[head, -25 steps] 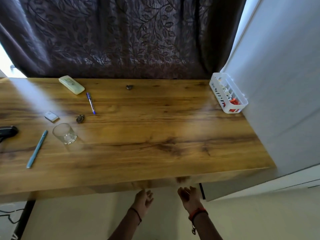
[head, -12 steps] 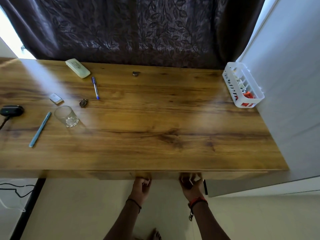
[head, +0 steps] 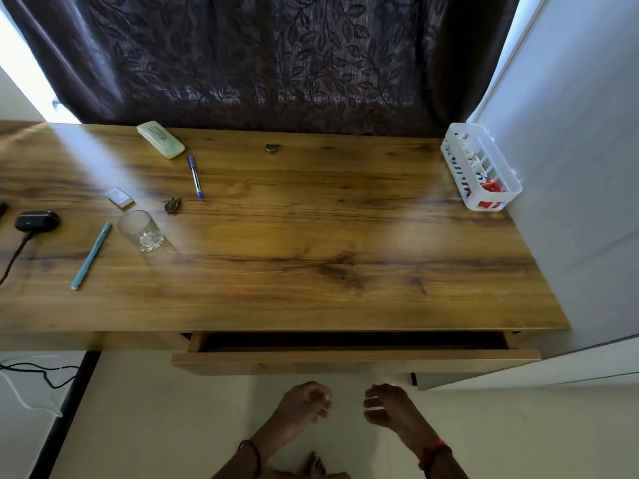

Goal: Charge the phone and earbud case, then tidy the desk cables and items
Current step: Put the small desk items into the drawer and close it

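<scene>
1. The left hand (head: 304, 406) and right hand (head: 390, 406) hover side by side above the floor, palms down and fingers loosely curled. Each grip is slack and holds nothing, though both are somewhat blurred.
2. A dark band (head: 254, 451) circles the left wrist and a red thread (head: 433, 450) the right. A bare foot (head: 314, 466) shows between the forearms.
3. Just ahead of the fingertips, and clear of them, the drawer (head: 352, 363) stands partly open under the wooden bench (head: 311, 271), its inside dark.
4. At the bench's far left lies the black earbud case (head: 37, 221), a green light showing on it and a dark cable (head: 14, 257) running from it toward the front edge.
5. Near it stand a clear glass (head: 141, 231), a teal pen (head: 91, 255), a small white box (head: 120, 197) and a small dark trinket (head: 173, 205).
6. Farther back lie a blue pen (head: 195, 176), a pale green oblong case (head: 160, 139) and a small round object (head: 271, 148).
7. A white slotted basket (head: 480, 167) sits at the right rear corner against the wall, below a dark leaf-patterned curtain (head: 259, 63).
</scene>
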The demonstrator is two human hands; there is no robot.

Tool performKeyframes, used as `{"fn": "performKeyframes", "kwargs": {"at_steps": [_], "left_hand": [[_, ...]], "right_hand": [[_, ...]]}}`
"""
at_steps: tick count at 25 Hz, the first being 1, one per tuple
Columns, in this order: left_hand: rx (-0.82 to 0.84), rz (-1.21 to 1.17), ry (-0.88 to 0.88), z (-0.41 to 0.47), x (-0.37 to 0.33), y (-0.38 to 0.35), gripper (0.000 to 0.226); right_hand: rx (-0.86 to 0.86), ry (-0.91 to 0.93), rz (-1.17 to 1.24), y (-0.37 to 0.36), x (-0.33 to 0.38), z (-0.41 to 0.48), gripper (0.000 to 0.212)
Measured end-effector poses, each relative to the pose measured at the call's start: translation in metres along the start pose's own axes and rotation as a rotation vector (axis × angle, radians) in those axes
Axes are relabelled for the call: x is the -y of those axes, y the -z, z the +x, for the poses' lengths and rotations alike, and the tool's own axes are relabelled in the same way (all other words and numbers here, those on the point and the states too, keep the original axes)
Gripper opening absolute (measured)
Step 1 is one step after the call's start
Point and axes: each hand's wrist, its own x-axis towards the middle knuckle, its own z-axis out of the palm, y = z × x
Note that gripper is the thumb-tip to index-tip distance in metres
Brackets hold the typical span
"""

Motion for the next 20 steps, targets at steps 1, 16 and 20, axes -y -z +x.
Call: {"fn": "performKeyframes", "kwargs": {"at_steps": [1,16,20], "left_hand": [[-0.034,0.081,-0.18,-0.016,-0.011,0.001,0.013],[-0.289,0.87,-0.419,-0.011,-0.052,0.05,0.032],[-0.13,0.79,-0.297,-0.017,-0.054,0.052,0.026]], "right_hand": [[0.033,0.118,-0.276,0.0,0.006,-0.011,0.014],[-0.023,0.899,-1.172,-0.035,0.069,-0.052,0.032],[0.032,0.768,-1.209,-0.032,0.07,-0.061,0.027]]}}
